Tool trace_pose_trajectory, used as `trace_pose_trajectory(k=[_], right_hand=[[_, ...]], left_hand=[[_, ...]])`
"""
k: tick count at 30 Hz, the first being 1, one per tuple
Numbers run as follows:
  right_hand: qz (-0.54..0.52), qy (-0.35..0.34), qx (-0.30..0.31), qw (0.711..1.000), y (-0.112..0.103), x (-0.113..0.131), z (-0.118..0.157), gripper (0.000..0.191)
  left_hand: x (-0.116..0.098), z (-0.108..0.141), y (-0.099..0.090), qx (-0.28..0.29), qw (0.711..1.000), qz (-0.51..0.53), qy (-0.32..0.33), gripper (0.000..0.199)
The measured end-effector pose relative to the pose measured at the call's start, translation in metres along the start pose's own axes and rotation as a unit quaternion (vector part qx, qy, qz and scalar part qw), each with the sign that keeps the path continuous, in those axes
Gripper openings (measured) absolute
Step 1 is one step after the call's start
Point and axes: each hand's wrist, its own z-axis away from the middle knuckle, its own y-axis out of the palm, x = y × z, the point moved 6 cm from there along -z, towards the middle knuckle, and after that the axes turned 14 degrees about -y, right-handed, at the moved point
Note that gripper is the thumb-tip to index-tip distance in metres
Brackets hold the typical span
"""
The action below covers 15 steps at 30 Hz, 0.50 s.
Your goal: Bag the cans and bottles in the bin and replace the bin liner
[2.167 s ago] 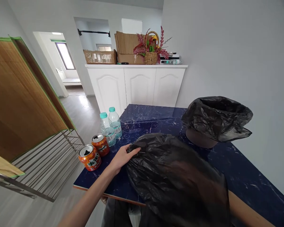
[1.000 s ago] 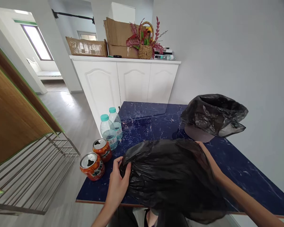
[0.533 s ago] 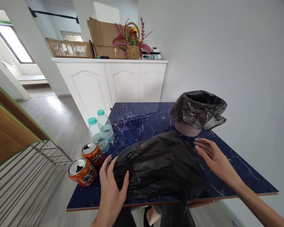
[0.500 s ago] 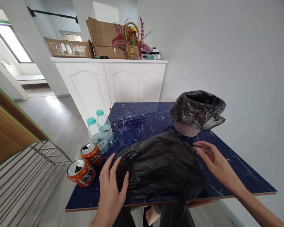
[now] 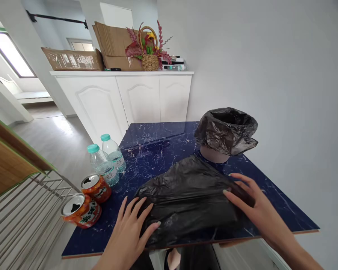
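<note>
A black plastic bag [image 5: 188, 202] lies spread and wrinkled across the front of the dark blue marbled tabletop [image 5: 157, 150]. On its left edge, my left hand [image 5: 126, 228] rests flat with fingers spread. My right hand [image 5: 256, 202] is at the bag's right edge, thumb and fingers apart, with dark plastic between them; I see no firm grip. Behind the bag, a pinkish-grey bin [image 5: 214, 154] stands upright, lined with another black bag [image 5: 228, 131] folded over its rim.
Two orange cans [image 5: 83, 213] and two teal-capped water bottles [image 5: 103, 165] stand along the table's left edge. A wire rack [image 5: 25, 217] is at the left. Beyond the table, a white cabinet [image 5: 101, 101] holds cardboard boxes [image 5: 73, 60] and a flower basket [image 5: 150, 62].
My right hand has moved onto the bag's right edge. My left hand has settled flatter on its left side. The bag lies flatter and nearer the front edge; the view has shifted slightly.
</note>
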Motion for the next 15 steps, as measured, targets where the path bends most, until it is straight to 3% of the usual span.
trace_pose_trajectory(k=[2, 4, 6, 8, 12, 15], right_hand=[[0.039, -0.032, 0.002, 0.999, -0.008, 0.004, -0.004, 0.08], [0.098, -0.049, 0.067, 0.992, -0.007, -0.006, -0.004, 0.068], [0.176, -0.052, 0.156, 0.971, -0.003, -0.026, 0.0, 0.061], [0.272, -0.05, 0.205, 0.939, -0.007, -0.047, 0.005, 0.066], [0.413, -0.083, 0.219, 0.88, -0.021, -0.064, 0.011, 0.068], [0.442, -0.127, 0.182, 0.869, -0.026, -0.05, 0.012, 0.064]], left_hand=[[-0.002, -0.008, -0.014, 0.003, 0.999, 0.027, -0.021, 0.035], [-0.005, -0.016, -0.02, 0.005, 0.998, 0.052, -0.031, 0.035], [-0.009, -0.02, -0.015, 0.014, 0.998, 0.056, -0.019, 0.038], [-0.012, -0.019, 0.001, 0.026, 0.999, 0.038, 0.004, 0.054], [-0.006, -0.014, 0.031, 0.043, 0.999, 0.002, 0.01, 0.078], [0.007, -0.019, 0.037, 0.023, 1.0, -0.008, -0.002, 0.078]])
